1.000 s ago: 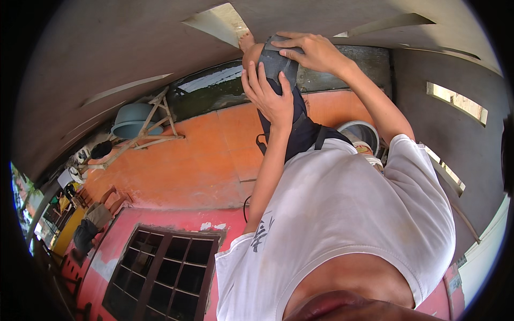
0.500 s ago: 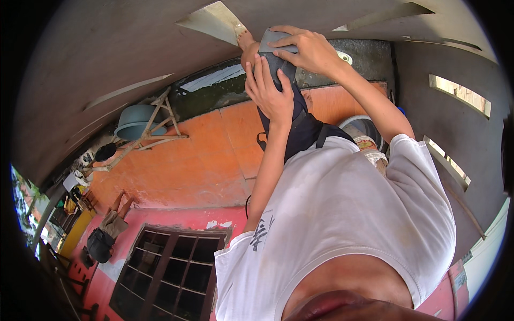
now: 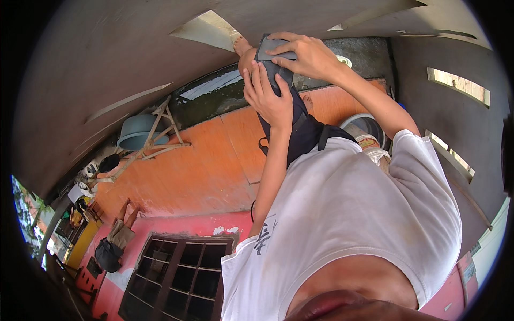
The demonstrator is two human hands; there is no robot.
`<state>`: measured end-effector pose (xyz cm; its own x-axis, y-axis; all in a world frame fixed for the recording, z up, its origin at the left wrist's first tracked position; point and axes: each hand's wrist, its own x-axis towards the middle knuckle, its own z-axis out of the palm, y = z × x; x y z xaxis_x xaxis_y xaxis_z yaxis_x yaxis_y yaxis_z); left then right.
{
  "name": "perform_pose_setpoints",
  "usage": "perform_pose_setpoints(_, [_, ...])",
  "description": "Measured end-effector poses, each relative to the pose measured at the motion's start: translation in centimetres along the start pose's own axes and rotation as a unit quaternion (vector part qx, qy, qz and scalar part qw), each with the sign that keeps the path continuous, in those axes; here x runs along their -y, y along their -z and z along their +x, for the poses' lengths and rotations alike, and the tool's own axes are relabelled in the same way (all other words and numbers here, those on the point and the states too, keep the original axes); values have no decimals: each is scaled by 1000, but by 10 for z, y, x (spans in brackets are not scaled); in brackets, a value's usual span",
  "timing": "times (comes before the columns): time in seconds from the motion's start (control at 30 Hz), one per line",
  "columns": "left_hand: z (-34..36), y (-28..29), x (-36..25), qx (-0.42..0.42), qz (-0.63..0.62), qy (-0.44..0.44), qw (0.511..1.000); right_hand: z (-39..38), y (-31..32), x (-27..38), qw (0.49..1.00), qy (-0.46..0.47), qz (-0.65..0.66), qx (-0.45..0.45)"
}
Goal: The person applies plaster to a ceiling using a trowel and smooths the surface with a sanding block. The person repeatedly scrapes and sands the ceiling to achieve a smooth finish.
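Beside the bare knee [image 3: 248, 61] the grey piece [image 3: 267, 45] already lies spread, fixed or not I can't tell; right hand [image 3: 312, 56] on it, left hand [image 3: 269, 100] nearer the knee, fingers parted, clutching nothing

The head-worn fisheye camera looked steeply downward from just above the white shirt [image 3: 348, 198], very near it.

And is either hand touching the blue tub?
No, the left hand and right hand both rest on the grey material, well apart from the blue tub.
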<state>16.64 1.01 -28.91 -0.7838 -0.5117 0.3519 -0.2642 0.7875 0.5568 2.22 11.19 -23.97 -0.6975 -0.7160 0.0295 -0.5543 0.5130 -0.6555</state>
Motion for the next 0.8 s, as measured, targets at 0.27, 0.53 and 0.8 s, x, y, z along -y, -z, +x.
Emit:
perform_pose_setpoints(0.27, [3,-2,-4,6,8,-12,1000,2,6,-3,999,-16,-31,-5])
perform_pose_setpoints(0.53, [1,-3,-7,6,10,-5,1000,-2,5,-11,1000,0,-27,-6])
perform_pose_setpoints(0.8, [2,-5,-6,-1,7,-10,1000,1,10,-15,999,-39,-23,-4])
